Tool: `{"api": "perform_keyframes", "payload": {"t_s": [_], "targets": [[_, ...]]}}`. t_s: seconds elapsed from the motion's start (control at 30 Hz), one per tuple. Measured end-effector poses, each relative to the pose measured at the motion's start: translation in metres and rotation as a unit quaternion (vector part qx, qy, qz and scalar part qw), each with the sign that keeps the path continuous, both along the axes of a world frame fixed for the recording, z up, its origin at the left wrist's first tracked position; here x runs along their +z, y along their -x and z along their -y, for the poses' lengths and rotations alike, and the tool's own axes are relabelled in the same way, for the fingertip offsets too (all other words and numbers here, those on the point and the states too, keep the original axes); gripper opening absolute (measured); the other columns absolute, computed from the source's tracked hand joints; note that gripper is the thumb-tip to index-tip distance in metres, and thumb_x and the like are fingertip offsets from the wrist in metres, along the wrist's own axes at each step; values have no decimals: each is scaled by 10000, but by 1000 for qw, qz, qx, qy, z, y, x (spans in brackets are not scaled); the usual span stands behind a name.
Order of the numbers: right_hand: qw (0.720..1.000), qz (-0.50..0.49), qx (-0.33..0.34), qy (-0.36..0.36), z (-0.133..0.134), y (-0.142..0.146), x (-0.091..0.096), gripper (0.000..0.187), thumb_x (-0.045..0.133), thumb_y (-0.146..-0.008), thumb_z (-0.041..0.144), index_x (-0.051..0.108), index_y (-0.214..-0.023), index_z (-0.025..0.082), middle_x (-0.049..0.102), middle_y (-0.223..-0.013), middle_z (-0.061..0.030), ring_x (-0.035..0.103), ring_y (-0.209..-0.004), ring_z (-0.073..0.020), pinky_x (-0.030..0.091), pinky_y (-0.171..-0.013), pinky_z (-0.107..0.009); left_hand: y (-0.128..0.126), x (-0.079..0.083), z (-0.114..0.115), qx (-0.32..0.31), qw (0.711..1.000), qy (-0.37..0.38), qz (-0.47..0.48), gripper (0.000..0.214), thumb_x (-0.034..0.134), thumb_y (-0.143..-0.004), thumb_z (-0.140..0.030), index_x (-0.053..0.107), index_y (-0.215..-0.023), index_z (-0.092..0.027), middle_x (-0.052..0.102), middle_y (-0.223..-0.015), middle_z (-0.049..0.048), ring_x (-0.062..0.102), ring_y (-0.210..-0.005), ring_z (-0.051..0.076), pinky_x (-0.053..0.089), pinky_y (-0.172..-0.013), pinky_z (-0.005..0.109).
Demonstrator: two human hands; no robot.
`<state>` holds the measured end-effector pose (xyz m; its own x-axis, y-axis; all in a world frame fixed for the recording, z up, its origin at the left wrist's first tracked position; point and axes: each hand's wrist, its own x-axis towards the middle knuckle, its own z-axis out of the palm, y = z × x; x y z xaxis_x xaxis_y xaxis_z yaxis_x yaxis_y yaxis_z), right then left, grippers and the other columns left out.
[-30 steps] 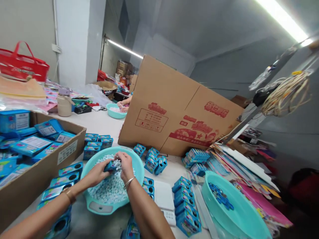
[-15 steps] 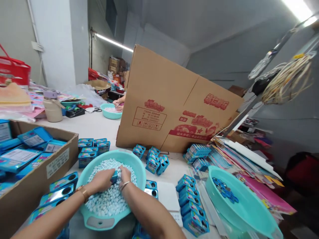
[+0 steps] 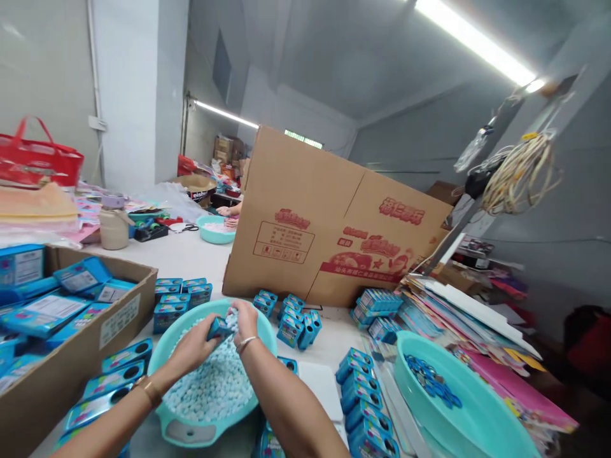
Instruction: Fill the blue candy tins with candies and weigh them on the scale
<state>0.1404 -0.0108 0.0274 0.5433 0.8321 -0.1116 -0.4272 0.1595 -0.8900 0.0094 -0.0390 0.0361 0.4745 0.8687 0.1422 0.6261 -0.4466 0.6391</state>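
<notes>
Okay so there's a turquoise bowl (image 3: 267,332) of pale pellets (image 3: 217,389) on the bench (image 3: 200,262), and I'm using it as clock center. Left hand (image 3: 195,348) is pinching a small blue box (image 3: 218,328), tilted over the pellets toward the bowl's 12 o'clock. Right hand (image 3: 245,321) is cupped just beside it with some pellets at the fingers; can't tell how tightly those are closed. Open carton (image 3: 71,376) full of blue boxes sits at 9 o'clock. White scale (image 3: 319,385) is at 3, then a row of blue boxes (image 3: 366,410) just past it, toward 4. Bigger turquoise basin (image 3: 482,397) with blue pieces (image 3: 432,381) is way out at 3. Large cardboard panel (image 3: 329,222) stands around 1.
</notes>
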Motion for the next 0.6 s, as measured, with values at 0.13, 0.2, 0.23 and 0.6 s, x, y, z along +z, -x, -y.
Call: {"api": "perform_keyframes", "payload": {"t_s": [0.13, 0.2, 0.23, 0.6], "targets": [[1000, 4, -8, -20, 11, 3, 10, 69, 585, -589, 242, 581, -541, 193, 567, -463, 19, 499, -457, -138, 408, -449, -257, 1, 4, 9, -2, 1000, -12, 21, 447, 505, -823, -309, 482, -1254, -192, 668, -1189, 101, 620, -1108, 284, 469, -939, 366], [999, 13, -11, -29, 15, 5, 13, 82, 578, -589, 238, 581, -522, 191, 564, -467, 21, 494, -470, -132, 408, -464, -253, 0, 4, 12, -6, 1000, -14, 24, 450, 503, -816, -302, 484, -1250, -187, 674, -1167, 104, 625, -1095, 289, 472, -927, 372], [999, 17, -10, -31, 17, 6, 14, 87, 576, -588, 237, 578, -513, 192, 560, -465, 22, 488, -472, -131, 406, -469, -252, 0, 4, 12, -9, 1000, -14, 24, 454, 506, -809, -300, 488, -1247, -184, 673, -1165, 108, 625, -1095, 293, 472, -922, 375], [998, 53, 33, -16, 26, 15, 13, 92, 605, -609, 232, 603, -530, 184, 569, -496, 29, 508, -509, -125, 437, -541, -252, 1, -22, 8, 6, 998, 8, 67, 553, 530, -686, -220, 532, -1235, -150, 584, -1351, 137, 516, -1283, 298, 369, -1092, 384]]}}
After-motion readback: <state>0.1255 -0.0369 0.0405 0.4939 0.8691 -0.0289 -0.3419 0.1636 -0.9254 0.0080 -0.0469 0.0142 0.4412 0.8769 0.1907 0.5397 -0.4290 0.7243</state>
